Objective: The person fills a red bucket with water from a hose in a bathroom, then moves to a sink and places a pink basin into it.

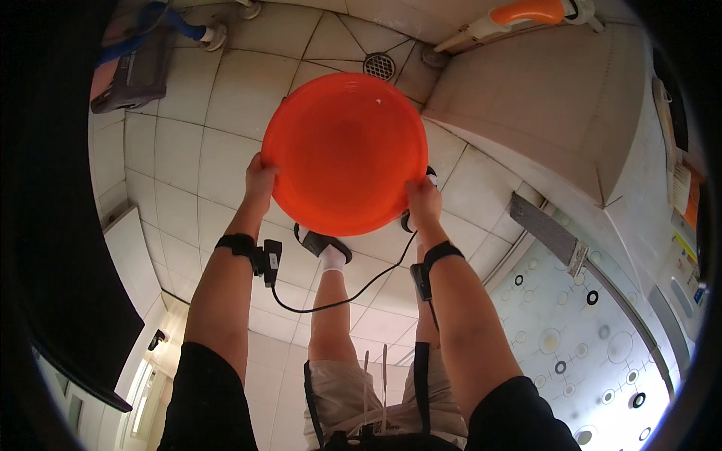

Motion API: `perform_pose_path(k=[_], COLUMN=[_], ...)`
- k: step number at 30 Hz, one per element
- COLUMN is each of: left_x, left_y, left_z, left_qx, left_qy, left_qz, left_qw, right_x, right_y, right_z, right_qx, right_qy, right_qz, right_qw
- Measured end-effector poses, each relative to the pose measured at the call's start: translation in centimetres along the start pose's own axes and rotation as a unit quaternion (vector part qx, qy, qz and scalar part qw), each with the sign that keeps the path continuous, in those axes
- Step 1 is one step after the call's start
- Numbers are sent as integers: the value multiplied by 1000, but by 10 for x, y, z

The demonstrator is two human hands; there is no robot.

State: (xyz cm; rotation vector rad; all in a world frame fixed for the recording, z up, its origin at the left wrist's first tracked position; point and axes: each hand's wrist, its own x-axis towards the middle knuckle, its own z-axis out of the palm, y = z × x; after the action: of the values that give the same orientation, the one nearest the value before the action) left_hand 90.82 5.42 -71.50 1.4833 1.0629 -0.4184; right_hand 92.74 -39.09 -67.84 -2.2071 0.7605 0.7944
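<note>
A round orange-red plastic basin (346, 154) is held out in front of me, above the tiled floor, with its inside facing me. My left hand (260, 183) grips the left side of the rim, thumb over the edge. On the opposite side my right hand (423, 201) has hold of the lower right rim, its thumb likewise on the edge. The far fingers of both hands are hidden behind the basin. A small white speck shows near the basin's upper part; otherwise I see nothing inside.
A round floor drain (379, 66) lies just beyond the basin. To the right stand a large white appliance (526, 113) and a patterned glass panel (587, 331). A blue hose (177, 22) is at the upper left. A black cable (331, 308) hangs between my wrist straps.
</note>
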Motion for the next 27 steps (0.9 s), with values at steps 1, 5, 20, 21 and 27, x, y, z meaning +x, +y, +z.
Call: perform_pose_path(k=[1,5,20,21,27], left_x=[5,13,15,14,1], left_y=[6,15,24,27,36], left_z=[12,23,13,7,7], left_qx=[5,38,124,135,191], left_qy=[-1,14,-18,-18,1], left_qz=[1,14,-4,-16,-27], left_qw=[1000,999,992,991,981], right_x=[8,27,27,23,23], right_y=[0,-10,-10,-11,-2], right_z=[-9,-21,-23,-21,-21], right_qx=[-15,-64,-56,-66,-68], right_qy=[10,36,31,18,-13], right_qz=[2,-19,14,16,20], right_qw=[1000,997,998,998,997])
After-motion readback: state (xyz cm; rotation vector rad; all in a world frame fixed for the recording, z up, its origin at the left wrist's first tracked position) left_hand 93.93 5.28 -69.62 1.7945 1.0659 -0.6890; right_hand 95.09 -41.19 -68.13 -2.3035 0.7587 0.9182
